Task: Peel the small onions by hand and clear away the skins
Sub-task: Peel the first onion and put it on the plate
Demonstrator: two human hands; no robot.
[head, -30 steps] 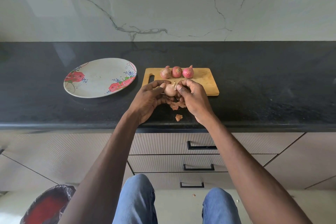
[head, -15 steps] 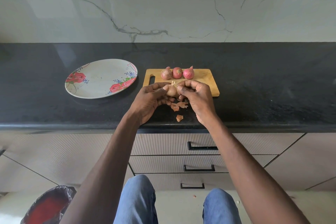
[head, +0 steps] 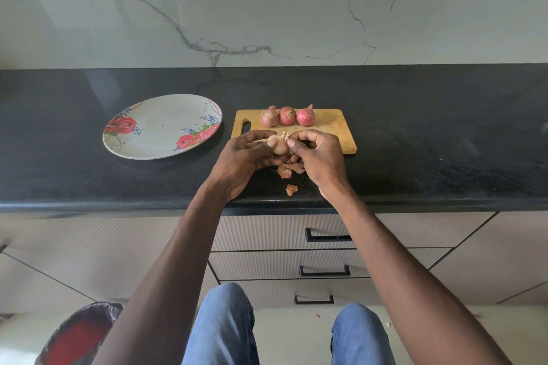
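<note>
Counter right of cutting board (head: 332, 130) open; plate (head: 160, 127) blocks left, three onions (head: 287, 115) crowd board's back edge (skins (head: 289, 170) litter front).

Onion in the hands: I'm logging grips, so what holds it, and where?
Left hand holds the onion round its body; right hand pinches skin near its top.

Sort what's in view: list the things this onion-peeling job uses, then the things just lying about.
Job: onion being peeled, left hand, right hand, three unpeeled onions, loose skins, cutting board.

Lying about: floral plate, lined bin, drawers.
</note>
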